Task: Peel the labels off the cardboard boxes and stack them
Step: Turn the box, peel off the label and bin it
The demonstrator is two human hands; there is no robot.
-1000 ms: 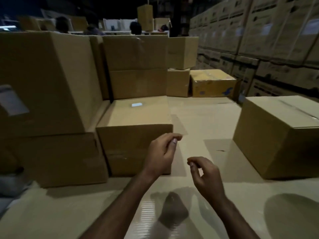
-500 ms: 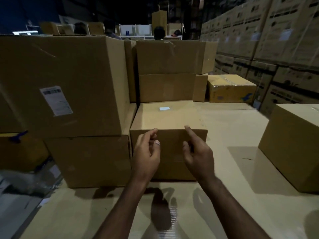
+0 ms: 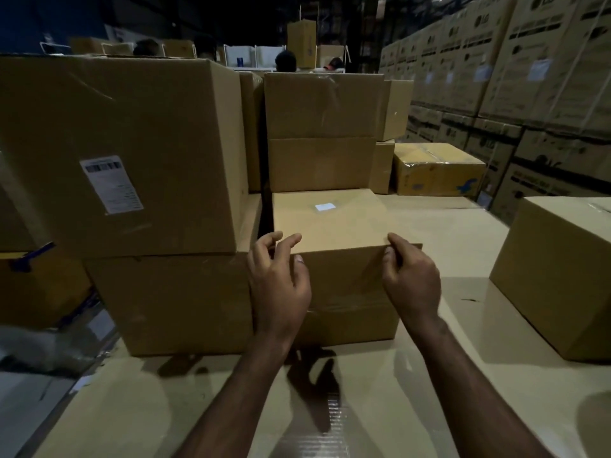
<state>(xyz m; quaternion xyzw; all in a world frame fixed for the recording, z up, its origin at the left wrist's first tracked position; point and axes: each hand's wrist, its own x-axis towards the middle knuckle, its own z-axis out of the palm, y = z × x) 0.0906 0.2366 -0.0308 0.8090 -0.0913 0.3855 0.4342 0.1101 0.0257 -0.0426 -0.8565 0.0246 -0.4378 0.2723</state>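
Note:
A small cardboard box (image 3: 334,226) stands in front of me on a cardboard-covered surface (image 3: 439,385), with a small white label (image 3: 324,206) on its top. My left hand (image 3: 279,282) is at the box's front left corner, fingers curled over the top edge and thumb on the front face. At the front right corner my right hand (image 3: 411,280) hooks its fingers over the same edge. To the left, a large box (image 3: 158,127) carries a white printed label (image 3: 111,185) on its front and sits on another box (image 3: 172,302).
Two stacked boxes (image 3: 322,133) stand right behind the small box. A yellow taped box (image 3: 436,170) lies further back right, and another box (image 3: 558,276) stands at the right. A wall of printed cartons (image 3: 529,77) runs along the right. Plastic wrap (image 3: 43,352) lies lower left.
My view has swung left and closer to the small box. Both hands have moved forward from mid-air onto its front top edge.

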